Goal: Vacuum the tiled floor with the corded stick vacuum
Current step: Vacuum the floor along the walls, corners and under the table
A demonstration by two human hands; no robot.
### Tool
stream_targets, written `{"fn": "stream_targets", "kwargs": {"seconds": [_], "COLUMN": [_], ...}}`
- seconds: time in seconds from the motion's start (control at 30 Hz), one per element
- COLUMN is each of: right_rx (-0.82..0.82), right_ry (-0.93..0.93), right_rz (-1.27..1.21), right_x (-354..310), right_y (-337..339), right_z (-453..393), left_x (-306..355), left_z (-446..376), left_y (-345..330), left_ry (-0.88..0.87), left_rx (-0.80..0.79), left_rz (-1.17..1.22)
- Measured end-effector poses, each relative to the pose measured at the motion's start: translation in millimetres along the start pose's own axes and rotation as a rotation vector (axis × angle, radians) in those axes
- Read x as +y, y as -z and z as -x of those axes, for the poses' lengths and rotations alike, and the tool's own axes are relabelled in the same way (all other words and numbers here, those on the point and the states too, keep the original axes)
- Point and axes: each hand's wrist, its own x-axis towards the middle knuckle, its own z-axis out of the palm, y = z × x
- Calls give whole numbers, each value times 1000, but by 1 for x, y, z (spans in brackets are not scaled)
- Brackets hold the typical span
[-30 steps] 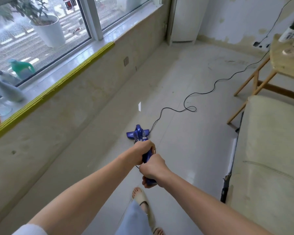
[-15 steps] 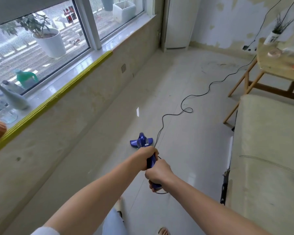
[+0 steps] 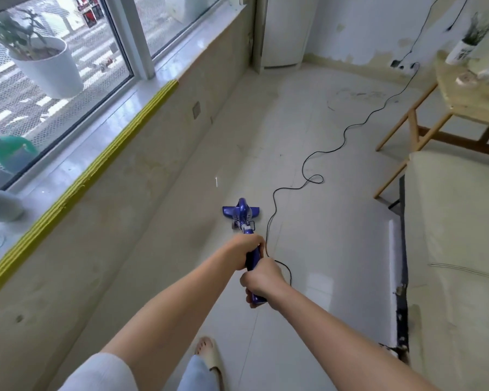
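A blue stick vacuum (image 3: pixel 241 214) stands with its head on the pale tiled floor (image 3: pixel 316 244), a short way from the window wall. My left hand (image 3: pixel 244 249) grips the blue handle higher up the stick. My right hand (image 3: pixel 261 280) grips the handle's end just behind it. The black power cord (image 3: pixel 308 182) runs from the handle across the floor in loops to a wall socket (image 3: pixel 398 64) at the far right.
A low wall under a window sill with a yellow edge strip (image 3: pixel 102 167) runs along the left. A cream sofa (image 3: pixel 458 249) fills the right side, with a wooden table (image 3: pixel 469 103) behind it. My foot in a slipper (image 3: pixel 209 356) is near the bottom.
The vacuum head has slid forward along the floor, away from me, and my arms have stretched out with it. The view has tilted slightly.
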Motion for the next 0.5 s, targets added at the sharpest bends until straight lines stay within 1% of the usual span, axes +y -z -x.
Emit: {"fn": "stream_targets", "kwargs": {"seconds": [0.1, 0.2, 0.37, 0.5], "right_rx": [16, 29, 8, 78], "right_ry": [-11, -26, -42, -70], "right_rz": [-34, -64, -93, -123], "right_x": [-29, -50, -63, -68], "right_y": [-8, -7, 0, -1], "right_z": [-15, -31, -44, -38], "left_x": [27, 50, 69, 73], "left_z": [-12, -26, -39, -37], "left_y": [19, 28, 27, 24], "left_ry": [0, 18, 31, 31], "left_rx": [3, -31, -53, -46], "left_rz": [-76, -140, -210, -237]}}
